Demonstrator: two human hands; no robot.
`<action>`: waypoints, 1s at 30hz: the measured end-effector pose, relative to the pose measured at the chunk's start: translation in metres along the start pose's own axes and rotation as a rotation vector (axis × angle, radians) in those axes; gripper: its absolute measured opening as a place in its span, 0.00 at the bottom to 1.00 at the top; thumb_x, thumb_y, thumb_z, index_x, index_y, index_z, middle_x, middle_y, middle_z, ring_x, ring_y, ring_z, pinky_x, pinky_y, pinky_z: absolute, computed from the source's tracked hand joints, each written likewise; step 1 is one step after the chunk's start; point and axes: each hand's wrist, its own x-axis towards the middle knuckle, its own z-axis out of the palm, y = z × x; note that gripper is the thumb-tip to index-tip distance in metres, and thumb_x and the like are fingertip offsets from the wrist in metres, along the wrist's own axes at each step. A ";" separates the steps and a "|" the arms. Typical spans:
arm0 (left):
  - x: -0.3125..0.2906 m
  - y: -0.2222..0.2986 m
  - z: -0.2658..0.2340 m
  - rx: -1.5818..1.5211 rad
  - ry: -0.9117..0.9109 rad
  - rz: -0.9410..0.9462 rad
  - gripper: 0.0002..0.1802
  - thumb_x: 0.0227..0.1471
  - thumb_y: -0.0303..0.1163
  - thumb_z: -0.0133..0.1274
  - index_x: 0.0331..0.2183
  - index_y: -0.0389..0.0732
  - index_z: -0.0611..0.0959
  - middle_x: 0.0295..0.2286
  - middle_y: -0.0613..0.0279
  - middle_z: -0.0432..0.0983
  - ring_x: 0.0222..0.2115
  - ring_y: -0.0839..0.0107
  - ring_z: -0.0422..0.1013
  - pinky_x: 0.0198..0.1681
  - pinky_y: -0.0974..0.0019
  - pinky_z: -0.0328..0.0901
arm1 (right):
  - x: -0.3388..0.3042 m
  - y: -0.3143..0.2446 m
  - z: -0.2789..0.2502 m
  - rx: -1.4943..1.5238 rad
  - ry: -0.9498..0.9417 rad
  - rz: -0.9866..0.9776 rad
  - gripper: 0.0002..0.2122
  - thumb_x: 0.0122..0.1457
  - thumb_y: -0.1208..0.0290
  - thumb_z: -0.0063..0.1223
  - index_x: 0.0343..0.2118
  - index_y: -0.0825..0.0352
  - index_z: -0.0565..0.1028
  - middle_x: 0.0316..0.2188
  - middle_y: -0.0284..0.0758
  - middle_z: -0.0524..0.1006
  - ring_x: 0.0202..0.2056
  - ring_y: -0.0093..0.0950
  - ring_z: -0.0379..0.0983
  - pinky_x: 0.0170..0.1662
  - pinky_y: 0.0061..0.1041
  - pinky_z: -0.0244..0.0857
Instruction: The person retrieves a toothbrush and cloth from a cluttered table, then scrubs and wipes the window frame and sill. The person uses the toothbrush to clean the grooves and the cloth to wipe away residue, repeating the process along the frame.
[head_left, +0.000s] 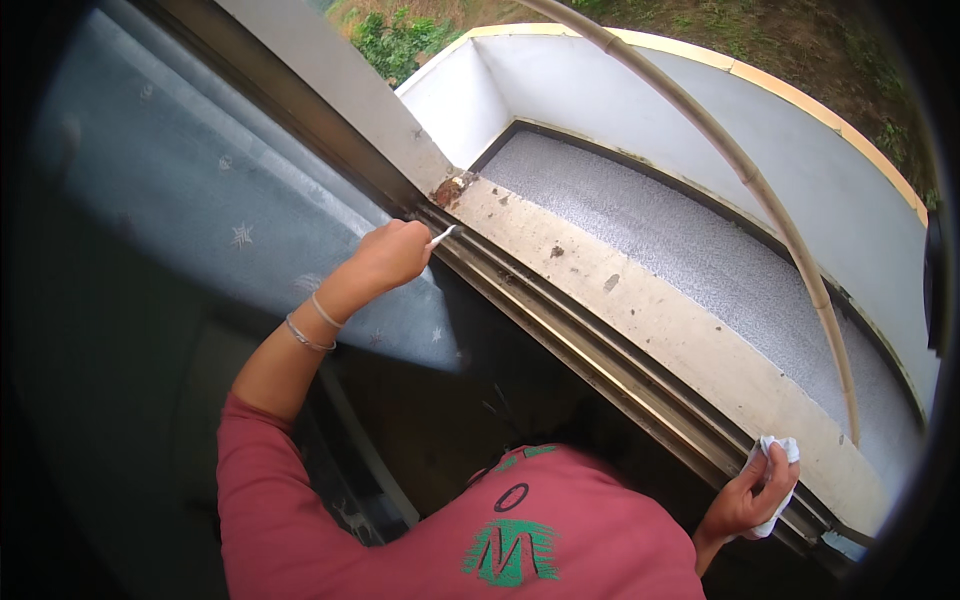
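Reddish shirt (pixel 630 525); left hand (pixel 392 255) grips white stick (pixel 442 237) at track (pixel 600 350), right hand (pixel 745 502) white cloth (pixel 774 519).

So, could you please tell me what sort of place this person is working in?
Probably a room in a home, beside a balcony: a window track runs along a pale sill, a star-patterned blue curtain hangs alongside, and a low white wall stands outside.

1. Slim white tool (pixel 442 238): handle concealed in left hand (pixel 393 253); tip too small to resolve, possibly bristled.
2. White cloth (pixel 783 450): partly covered by right hand (pixel 745 500).
3. Right forearm: mostly hidden behind red shirt (pixel 620 530), itself cropped by lower edge.
4. Bamboo pole (pixel 822 295): upper end cut off at top edge.
5. Blue curtain (pixel 190 190): left side lost in dark rim.
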 end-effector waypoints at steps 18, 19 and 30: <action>0.042 0.097 -0.086 -0.510 -0.421 0.255 0.17 0.51 0.31 0.50 0.41 0.32 0.77 0.14 0.61 0.72 0.09 0.80 0.62 0.11 0.75 0.58 | -0.001 -0.002 0.003 -0.051 0.120 -0.007 0.08 0.51 0.84 0.54 0.36 0.70 0.72 0.37 0.45 0.71 0.39 0.40 0.70 0.38 0.31 0.68; 0.047 0.083 -0.076 -0.382 -0.272 0.260 0.17 0.50 0.30 0.49 0.42 0.32 0.76 0.15 0.60 0.73 0.09 0.79 0.63 0.12 0.74 0.60 | 0.000 -0.002 0.004 -0.042 0.131 0.001 0.08 0.51 0.84 0.55 0.35 0.70 0.72 0.37 0.47 0.71 0.38 0.43 0.70 0.38 0.35 0.67; 0.028 0.032 0.024 -0.128 0.022 0.703 0.09 0.46 0.37 0.55 0.34 0.53 0.83 0.23 0.66 0.70 0.24 0.64 0.70 0.26 0.65 0.65 | 0.000 0.000 0.003 -0.072 0.127 -0.038 0.08 0.51 0.83 0.55 0.35 0.71 0.72 0.35 0.47 0.73 0.41 0.46 0.69 0.41 0.39 0.66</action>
